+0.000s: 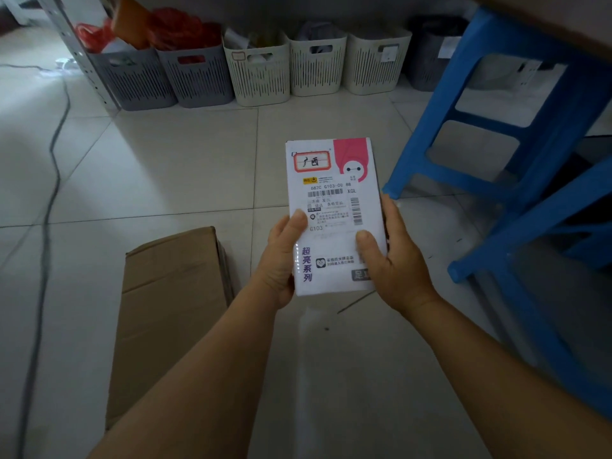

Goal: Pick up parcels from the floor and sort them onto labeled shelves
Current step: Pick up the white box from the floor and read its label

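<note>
A white flat parcel (334,180) with a pink corner, a red-framed handwritten label and a barcode sticker is held upright above the tiled floor, in the middle of the view. My left hand (281,256) grips its lower left edge, thumb on the front. My right hand (394,256) grips its lower right edge, thumb also on the front. Both forearms reach up from the bottom of the frame.
A brown cardboard box (169,303) lies on the floor to the left. Grey and white slotted baskets (258,74) line the far wall beside a metal shelf post (79,54). Blue plastic stools (516,134) stand at the right. A cable (49,193) runs along the left floor.
</note>
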A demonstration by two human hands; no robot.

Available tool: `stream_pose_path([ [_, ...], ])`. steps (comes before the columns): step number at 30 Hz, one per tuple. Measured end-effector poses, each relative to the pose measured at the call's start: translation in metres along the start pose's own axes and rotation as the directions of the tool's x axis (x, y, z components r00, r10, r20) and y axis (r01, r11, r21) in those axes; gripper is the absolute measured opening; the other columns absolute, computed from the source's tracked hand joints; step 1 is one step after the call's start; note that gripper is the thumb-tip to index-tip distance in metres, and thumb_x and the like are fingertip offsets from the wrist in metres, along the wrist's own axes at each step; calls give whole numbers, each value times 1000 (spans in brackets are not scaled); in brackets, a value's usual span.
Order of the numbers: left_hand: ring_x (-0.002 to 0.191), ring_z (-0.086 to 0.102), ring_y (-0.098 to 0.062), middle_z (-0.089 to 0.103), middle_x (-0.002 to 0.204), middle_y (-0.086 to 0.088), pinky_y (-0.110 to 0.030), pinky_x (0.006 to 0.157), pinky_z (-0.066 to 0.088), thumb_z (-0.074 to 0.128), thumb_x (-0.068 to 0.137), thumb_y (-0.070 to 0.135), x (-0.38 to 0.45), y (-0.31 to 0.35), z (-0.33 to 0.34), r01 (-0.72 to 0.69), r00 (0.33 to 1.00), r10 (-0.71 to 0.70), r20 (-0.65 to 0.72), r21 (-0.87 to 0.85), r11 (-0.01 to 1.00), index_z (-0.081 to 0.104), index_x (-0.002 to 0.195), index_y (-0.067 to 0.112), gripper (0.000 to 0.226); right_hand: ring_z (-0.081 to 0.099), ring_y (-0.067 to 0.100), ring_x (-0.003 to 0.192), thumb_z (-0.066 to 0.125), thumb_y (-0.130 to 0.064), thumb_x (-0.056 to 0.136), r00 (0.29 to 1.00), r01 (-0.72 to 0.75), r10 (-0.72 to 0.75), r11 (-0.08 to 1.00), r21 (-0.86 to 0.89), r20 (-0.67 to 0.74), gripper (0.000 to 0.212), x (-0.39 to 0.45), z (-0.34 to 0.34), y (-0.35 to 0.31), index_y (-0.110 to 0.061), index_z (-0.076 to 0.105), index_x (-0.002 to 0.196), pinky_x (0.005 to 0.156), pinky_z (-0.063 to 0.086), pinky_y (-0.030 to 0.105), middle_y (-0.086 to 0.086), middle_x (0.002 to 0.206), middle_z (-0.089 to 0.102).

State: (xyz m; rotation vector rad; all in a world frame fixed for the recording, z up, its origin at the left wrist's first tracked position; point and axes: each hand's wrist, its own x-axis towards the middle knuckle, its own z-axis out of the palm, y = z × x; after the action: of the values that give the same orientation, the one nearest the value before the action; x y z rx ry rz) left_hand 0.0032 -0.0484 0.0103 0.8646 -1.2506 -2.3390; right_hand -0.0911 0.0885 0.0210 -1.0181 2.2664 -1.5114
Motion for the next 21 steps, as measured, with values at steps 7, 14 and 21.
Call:
stream_pose_path([
  [7, 118, 63, -43, 67, 129, -21, -60, 103, 46, 55, 85, 57, 2, 10, 9, 50, 999, -49, -7, 52, 997, 55, 135, 13, 67, 67, 0, 69, 36, -40, 99, 951, -266, 297, 926, 269, -81, 28, 19, -2, -1, -33, 62, 105, 58, 52, 21, -11, 84, 72],
  [14, 96, 75, -21, 78, 108, -1, -37, 83, 60, 67, 84, 39, -42, 38, 21, 2, 1000, -1, -1, 199, 980, 33, 148, 18, 75, 72, 11, 63, 39, -51, 91, 832, -451, 547, 764, 461, -92, 44, 15, -24, -51, -20, 69, 89, 51, 56, 25, -6, 75, 76],
  [21, 102, 73, -25, 75, 115, -5, -41, 87, 58, 72, 67, 44, -111, 134, 81, -5, 999, 13, -42, 178, 984, 44, 142, 20, 83, 72, 19, 84, 50, -52, 81, 759, -511, 649, 648, 564, -57, 41, 12, -91, -170, -25, 64, 108, 74, 60, 44, -1, 93, 75],
])
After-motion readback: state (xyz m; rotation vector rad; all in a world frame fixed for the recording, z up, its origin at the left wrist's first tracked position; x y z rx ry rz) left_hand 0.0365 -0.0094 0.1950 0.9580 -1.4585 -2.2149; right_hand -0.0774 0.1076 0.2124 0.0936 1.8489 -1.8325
